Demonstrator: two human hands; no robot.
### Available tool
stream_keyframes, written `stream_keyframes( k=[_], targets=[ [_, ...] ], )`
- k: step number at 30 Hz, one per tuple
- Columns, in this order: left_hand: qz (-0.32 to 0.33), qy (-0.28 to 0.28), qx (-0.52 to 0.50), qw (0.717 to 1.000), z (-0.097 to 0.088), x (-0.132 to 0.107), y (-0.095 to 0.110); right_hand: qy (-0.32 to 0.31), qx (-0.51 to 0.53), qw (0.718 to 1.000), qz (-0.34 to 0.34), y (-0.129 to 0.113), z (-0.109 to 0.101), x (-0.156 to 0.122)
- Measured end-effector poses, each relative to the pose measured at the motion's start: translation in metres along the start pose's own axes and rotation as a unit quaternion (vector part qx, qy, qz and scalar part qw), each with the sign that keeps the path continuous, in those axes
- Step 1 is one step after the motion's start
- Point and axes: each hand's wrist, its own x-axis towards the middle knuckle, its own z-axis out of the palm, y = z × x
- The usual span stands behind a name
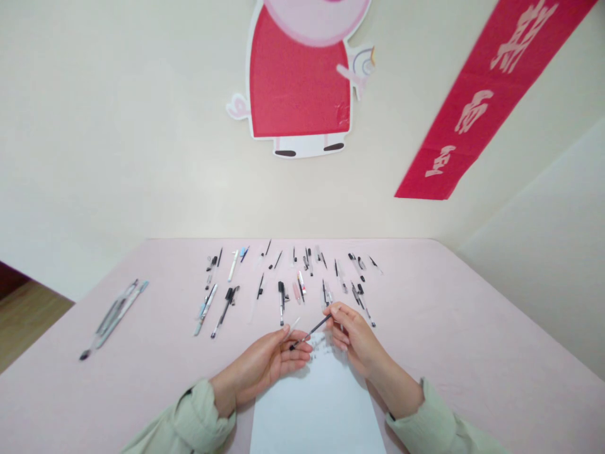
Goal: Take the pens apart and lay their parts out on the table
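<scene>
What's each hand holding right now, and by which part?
The right hand pinches a thin dark rod by its upper end. The left hand holds a pale tube by its lower end, at the thumb.

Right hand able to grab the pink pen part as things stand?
Probably not: the right hand looks occupied, holding a slim dark rod, though the pink pen part lies close by.

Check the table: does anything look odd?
The pen cluster at far left lies apart from the rows of pens. Dark marks sit at the far end of the white paper; whether they're writing or stray ink, I can't tell.
</scene>
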Motion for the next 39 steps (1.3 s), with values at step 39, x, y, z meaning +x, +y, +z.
stream_keyframes(
  k=[39],
  targets=[
    [0.323,0.125,0.532,0.773,0.004,0.006,-0.059,-0.003,0.237,0.967,0.097,0.033,0.056,-0.030]
  ],
)
